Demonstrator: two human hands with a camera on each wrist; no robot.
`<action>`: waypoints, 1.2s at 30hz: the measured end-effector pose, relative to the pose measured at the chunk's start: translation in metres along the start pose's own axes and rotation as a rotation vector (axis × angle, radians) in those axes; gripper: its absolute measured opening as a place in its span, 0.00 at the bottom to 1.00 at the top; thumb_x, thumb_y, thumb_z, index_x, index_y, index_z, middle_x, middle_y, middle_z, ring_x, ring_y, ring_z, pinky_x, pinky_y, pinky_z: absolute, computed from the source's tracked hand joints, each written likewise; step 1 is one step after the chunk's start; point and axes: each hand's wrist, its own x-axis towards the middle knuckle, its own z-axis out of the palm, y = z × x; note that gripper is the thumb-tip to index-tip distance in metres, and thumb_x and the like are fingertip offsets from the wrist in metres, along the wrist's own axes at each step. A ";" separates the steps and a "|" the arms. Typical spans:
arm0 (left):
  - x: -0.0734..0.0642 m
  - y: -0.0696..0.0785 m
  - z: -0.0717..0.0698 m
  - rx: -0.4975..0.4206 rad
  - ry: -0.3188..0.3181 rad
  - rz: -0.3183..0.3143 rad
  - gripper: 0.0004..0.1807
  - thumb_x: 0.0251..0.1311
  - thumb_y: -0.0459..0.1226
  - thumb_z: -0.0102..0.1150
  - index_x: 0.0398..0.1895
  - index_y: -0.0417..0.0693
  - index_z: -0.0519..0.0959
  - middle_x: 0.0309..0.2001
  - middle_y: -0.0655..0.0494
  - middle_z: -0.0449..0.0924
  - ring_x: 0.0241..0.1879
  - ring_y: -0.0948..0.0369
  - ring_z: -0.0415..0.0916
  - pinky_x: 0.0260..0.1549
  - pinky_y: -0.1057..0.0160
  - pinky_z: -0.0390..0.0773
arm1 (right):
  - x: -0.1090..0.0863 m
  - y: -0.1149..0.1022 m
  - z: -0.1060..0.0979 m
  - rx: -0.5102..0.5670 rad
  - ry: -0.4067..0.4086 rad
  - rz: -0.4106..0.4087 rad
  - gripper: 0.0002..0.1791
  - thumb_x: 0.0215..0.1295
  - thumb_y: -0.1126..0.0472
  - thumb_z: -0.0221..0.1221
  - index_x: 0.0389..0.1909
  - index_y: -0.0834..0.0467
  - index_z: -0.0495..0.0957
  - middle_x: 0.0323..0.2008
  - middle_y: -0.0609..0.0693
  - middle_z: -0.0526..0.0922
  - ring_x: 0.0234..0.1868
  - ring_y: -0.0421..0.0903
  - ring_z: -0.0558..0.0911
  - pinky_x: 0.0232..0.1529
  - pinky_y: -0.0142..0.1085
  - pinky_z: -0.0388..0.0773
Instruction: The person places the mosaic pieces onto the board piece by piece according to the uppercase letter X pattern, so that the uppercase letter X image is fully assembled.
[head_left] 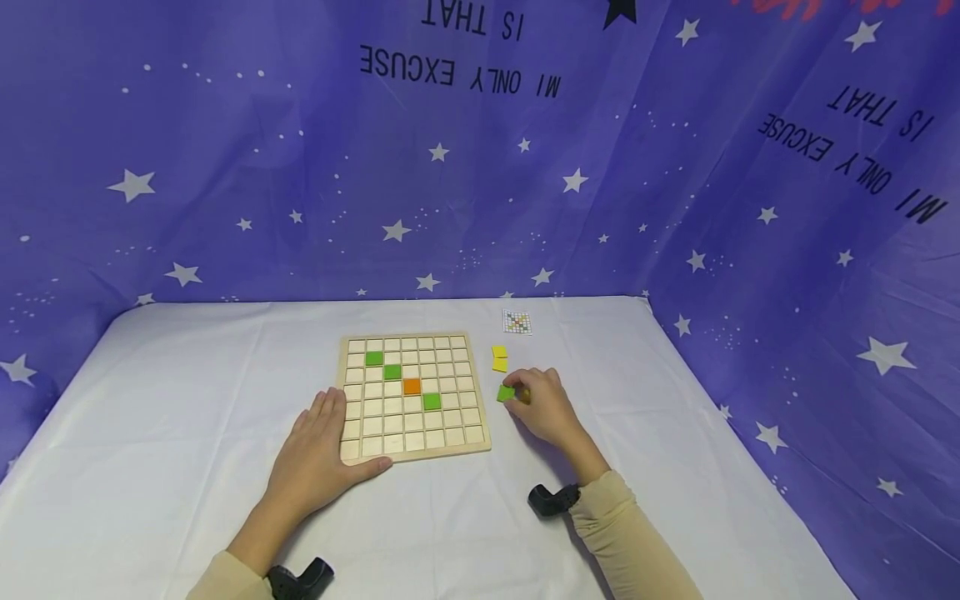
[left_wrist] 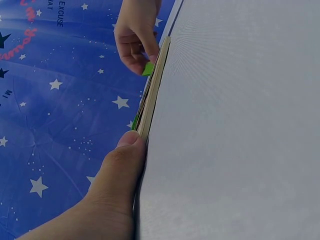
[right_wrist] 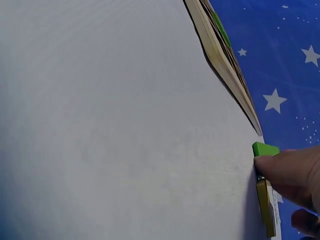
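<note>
Grid board (head_left: 412,405), pale wood, raised rim, lying flat on white tablecloth (head_left: 180,400); four coloured tiles set in its cells along one diagonal, from far left toward near right: first green tile (head_left: 374,358), second green tile (head_left: 392,372), orange tile (head_left: 412,386), third green tile (head_left: 431,402).

Left hand (head_left: 315,454), at the board's near left corner; fingers straight, laid against the left edge, thumb spread wide along the near edge, its tip touching the wood in the left wrist view.

Right hand (head_left: 546,404), just off the board's right side; thumb and fingertips narrowed, pinching loose green tile (head_left: 506,392); whether that tile touches the cloth, cannot tell; half-hidden yellow tile (head_left: 525,397) beneath the fingers, contact with them unclear.

Yellow tile pair (head_left: 499,358), two pieces end to end, beyond the right hand; pattern card (head_left: 517,322), small, white, printed with a grid and coloured squares, farther back.

Beige sleeves (head_left: 630,533), one per arm; black wrist devices (head_left: 553,501), likewise one per arm; blue-violet backdrop (head_left: 300,167), white stars, black lettering upside down.
</note>
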 end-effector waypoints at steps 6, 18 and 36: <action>0.000 0.001 -0.001 0.002 0.007 0.003 0.76 0.41 0.79 0.57 0.76 0.28 0.47 0.77 0.32 0.47 0.77 0.38 0.46 0.74 0.39 0.49 | -0.001 -0.007 0.005 0.111 0.047 -0.092 0.06 0.63 0.61 0.67 0.40 0.48 0.83 0.36 0.40 0.83 0.32 0.39 0.75 0.37 0.33 0.74; 0.000 0.000 -0.001 -0.002 -0.001 -0.003 0.76 0.40 0.79 0.56 0.76 0.28 0.46 0.77 0.33 0.46 0.78 0.38 0.45 0.74 0.38 0.49 | -0.007 -0.044 0.024 0.277 -0.122 -0.183 0.06 0.67 0.57 0.64 0.44 0.47 0.83 0.34 0.38 0.80 0.27 0.39 0.72 0.26 0.29 0.72; 0.001 0.000 0.000 -0.001 -0.001 -0.007 0.77 0.39 0.80 0.56 0.76 0.28 0.46 0.77 0.32 0.47 0.77 0.38 0.45 0.74 0.38 0.50 | -0.006 -0.047 0.033 0.207 -0.216 -0.208 0.07 0.68 0.54 0.63 0.44 0.45 0.83 0.42 0.38 0.81 0.36 0.37 0.76 0.36 0.29 0.76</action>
